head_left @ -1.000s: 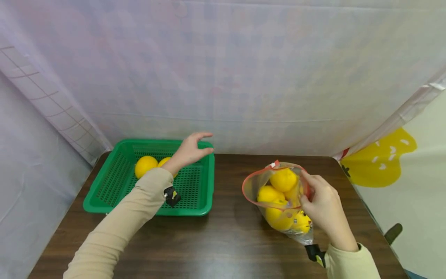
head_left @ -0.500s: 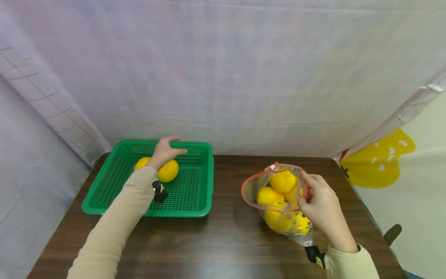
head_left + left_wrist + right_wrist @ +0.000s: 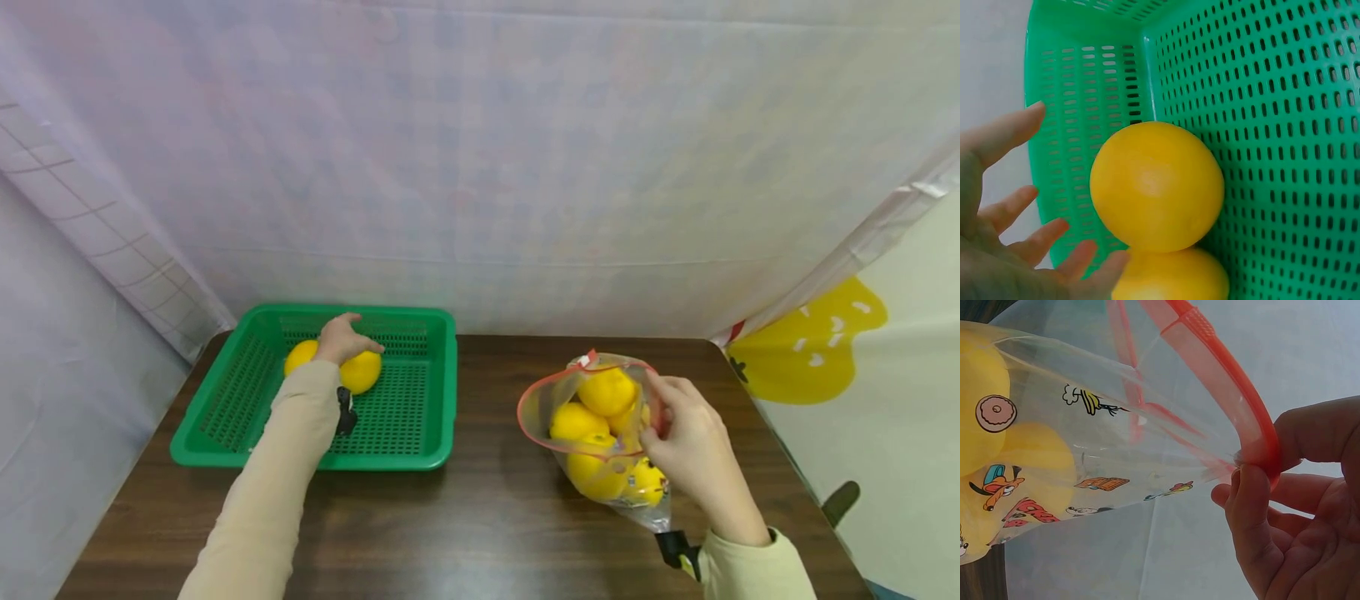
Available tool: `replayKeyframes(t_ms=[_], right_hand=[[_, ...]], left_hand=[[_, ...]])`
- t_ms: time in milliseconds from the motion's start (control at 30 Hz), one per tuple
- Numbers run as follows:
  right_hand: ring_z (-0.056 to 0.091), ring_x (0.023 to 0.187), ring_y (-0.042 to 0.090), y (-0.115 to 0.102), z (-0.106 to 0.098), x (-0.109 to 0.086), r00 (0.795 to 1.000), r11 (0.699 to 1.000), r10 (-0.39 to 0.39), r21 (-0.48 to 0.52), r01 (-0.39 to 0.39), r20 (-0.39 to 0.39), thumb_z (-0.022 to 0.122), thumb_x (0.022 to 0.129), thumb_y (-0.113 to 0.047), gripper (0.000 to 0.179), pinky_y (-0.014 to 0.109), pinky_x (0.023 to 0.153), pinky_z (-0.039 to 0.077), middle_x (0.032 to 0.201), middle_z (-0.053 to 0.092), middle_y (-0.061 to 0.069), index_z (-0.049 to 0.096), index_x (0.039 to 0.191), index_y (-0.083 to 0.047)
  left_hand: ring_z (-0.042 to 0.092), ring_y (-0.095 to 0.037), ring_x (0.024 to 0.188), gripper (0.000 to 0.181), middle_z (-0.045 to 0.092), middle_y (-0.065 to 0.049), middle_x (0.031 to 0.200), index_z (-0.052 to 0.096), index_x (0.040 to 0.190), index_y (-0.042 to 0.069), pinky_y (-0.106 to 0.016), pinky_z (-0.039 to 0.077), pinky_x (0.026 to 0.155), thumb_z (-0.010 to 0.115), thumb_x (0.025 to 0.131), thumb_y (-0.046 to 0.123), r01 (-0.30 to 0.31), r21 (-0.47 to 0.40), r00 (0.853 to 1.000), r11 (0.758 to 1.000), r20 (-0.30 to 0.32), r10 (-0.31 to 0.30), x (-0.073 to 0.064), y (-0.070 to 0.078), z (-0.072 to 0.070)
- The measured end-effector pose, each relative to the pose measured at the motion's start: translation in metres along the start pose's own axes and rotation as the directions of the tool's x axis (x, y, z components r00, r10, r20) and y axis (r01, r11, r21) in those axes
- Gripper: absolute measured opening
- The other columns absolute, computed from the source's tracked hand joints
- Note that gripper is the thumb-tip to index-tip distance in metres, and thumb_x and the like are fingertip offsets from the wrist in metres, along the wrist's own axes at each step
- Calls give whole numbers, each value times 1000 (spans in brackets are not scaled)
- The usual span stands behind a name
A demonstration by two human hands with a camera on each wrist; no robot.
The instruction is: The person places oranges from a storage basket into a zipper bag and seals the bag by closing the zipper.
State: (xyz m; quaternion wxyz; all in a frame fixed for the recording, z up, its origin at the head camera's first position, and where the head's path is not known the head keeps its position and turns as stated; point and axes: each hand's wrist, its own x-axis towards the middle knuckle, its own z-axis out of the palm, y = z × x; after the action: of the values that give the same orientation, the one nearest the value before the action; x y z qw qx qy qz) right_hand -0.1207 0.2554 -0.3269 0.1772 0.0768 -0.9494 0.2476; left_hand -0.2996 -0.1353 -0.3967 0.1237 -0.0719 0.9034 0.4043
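Since a second ago the left hand [image 3: 341, 337] has swung from above the green basket's [image 3: 442, 383] right rim down onto the two yellow fruits [image 3: 360, 372] at its back left, while the right hand [image 3: 686, 446] keeps pinching the clear bag [image 3: 540, 408] of fruit on the counter [image 3: 480, 517]. The left wrist view alone shows that grip slack, fingers [image 3: 1041, 240] spread beside the smooth round fruit, holding nothing. The right wrist view shows thumb and fingers [image 3: 1254, 512] nipping the bag's red zip rim [image 3: 1229, 381] and its cartoon prints.
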Motion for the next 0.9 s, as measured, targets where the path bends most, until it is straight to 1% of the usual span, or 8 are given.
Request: replayKeyframes(t_ms=[200, 333, 467, 600, 700, 767, 800, 900], right_hand=[[42, 60, 14, 1, 0, -1, 1000, 1000, 2, 12, -2, 11, 65, 64, 13, 57, 19, 46, 36, 106, 51, 21, 50, 119, 15], [42, 60, 13, 1, 0, -1, 1000, 1000, -3, 12, 3, 5, 65, 64, 14, 57, 19, 46, 36, 105, 52, 20, 51, 119, 15], [42, 59, 12, 0, 0, 0, 1000, 1000, -14, 15, 14, -6, 64, 63, 15, 56, 19, 46, 36, 102, 53, 18, 52, 118, 14], [41, 59, 10, 0, 0, -1, 1000, 1000, -19, 20, 20, -8, 64, 62, 15, 56, 19, 46, 35, 101, 53, 18, 52, 117, 15], [41, 59, 10, 0, 0, -1, 1000, 999, -24, 22, 24, -12, 64, 62, 15, 56, 19, 46, 35, 101, 53, 18, 52, 117, 15], [41, 59, 10, 0, 0, -1, 1000, 999, -26, 22, 27, -14, 64, 62, 15, 56, 19, 46, 35, 101, 54, 18, 52, 116, 15], [41, 59, 10, 1, 0, -1, 1000, 999, -27, 22, 27, -14, 64, 62, 15, 56, 19, 46, 35, 101, 54, 18, 53, 116, 15], [41, 58, 9, 2, 0, -1, 999, 999, -34, 25, 34, -18, 63, 61, 15, 56, 19, 46, 35, 102, 54, 18, 53, 116, 15]], left_hand=[[30, -42, 125, 71, 23, -26, 143, 30, 140, -1, -51, 35, 96, 66, 82, 18, 50, 74, 996, 996, 67, -55, 1, -5, 2], [34, -42, 122, 68, 26, -27, 141, 30, 139, 0, -50, 38, 94, 64, 83, 17, 48, 139, 993, 989, 98, -62, 0, -6, 3], [34, -43, 121, 68, 28, -28, 140, 31, 139, 0, -50, 35, 95, 64, 83, 18, 46, 219, 990, 975, 121, -74, 1, -6, 7], [28, -43, 124, 65, 28, -29, 138, 36, 137, 0, -53, 28, 99, 66, 81, 17, 43, 299, 988, 953, 126, -84, 4, -5, 9], [24, -42, 127, 62, 29, -28, 138, 41, 135, 2, -55, 26, 99, 67, 81, 16, 44, 351, 987, 935, 127, -94, 8, -7, 11], [24, -42, 127, 61, 30, -27, 138, 44, 134, 5, -54, 28, 98, 69, 80, 16, 47, 373, 986, 927, 131, -102, 13, -11, 13], [26, -42, 124, 61, 32, -27, 135, 47, 132, 6, -54, 31, 94, 71, 77, 17, 38, 378, 988, 925, 123, -91, 17, -14, 15], [27, -42, 123, 62, 32, -27, 135, 47, 132, 7, -52, 34, 92, 73, 76, 16, 43, 373, 987, 927, 131, -99, 23, -17, 17]])
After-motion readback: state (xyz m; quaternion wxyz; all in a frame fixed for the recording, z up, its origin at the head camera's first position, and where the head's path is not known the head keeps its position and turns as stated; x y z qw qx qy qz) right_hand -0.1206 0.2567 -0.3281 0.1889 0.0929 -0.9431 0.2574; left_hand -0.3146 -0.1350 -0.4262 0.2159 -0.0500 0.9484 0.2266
